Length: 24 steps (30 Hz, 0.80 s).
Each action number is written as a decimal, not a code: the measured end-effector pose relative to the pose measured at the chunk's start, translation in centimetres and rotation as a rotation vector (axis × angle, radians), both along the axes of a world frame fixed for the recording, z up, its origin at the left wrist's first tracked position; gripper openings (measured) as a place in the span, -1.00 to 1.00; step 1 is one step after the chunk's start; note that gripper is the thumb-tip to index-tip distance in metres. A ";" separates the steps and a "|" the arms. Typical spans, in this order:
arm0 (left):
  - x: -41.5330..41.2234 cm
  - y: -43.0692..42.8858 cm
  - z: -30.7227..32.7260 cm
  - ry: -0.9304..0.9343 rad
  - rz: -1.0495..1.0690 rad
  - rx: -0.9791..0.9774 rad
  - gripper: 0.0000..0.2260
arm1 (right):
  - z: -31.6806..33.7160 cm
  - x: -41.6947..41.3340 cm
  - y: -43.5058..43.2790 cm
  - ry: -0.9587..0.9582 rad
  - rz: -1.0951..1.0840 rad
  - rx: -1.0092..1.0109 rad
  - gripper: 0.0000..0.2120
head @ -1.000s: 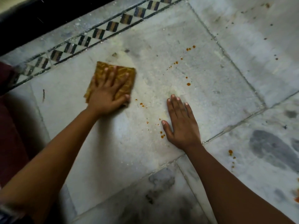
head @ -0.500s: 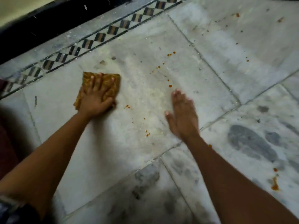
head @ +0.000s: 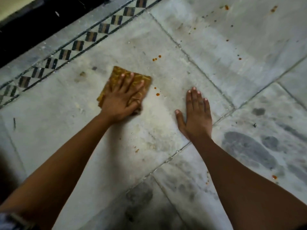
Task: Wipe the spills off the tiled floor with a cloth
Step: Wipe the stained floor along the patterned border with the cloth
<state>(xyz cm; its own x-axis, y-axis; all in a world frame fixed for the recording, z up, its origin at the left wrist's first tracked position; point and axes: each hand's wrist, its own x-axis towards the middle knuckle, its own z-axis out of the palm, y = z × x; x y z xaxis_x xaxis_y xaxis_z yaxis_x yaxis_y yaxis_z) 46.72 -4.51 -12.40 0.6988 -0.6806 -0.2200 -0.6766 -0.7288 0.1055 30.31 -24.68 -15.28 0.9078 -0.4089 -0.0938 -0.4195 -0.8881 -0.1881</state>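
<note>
A folded mustard-yellow cloth (head: 114,74) lies flat on the grey marble floor tile (head: 166,77). My left hand (head: 122,98) presses down on the cloth with fingers spread and the thumb curled at its right edge. Two orange drops (head: 157,94) sit just right of the cloth. Another small cluster of orange drops (head: 156,58) lies farther away, above and to the right. My right hand (head: 196,113) rests flat on the bare tile, fingers together, holding nothing. A faint orange speck (head: 136,150) lies between my forearms.
A checkered black-and-grey border strip (head: 79,45) runs diagonally along the far left, with a dark raised edge (head: 33,30) beyond it. More orange spots dot the far right tile (head: 239,58) and the tile by my right forearm (head: 274,176).
My left hand has slid the cloth to the right over the scattered drops near it, and those drops are gone. My right hand lifted briefly and is flat on the tile again.
</note>
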 end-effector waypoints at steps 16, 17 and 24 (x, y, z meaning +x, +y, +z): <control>5.8 -4.0 0.1 0.003 0.023 0.082 -0.42 | 0.3 0.1 0.2 -0.033 -0.042 0.023 -0.31; 7.3 -4.7 0.3 0.012 0.068 0.088 -0.44 | 0.2 0.1 0.2 -0.030 -0.038 0.024 -0.31; 8.9 -14.7 -0.3 0.012 0.011 0.001 -0.51 | 0.2 0.2 0.3 -0.039 -0.054 0.017 -0.31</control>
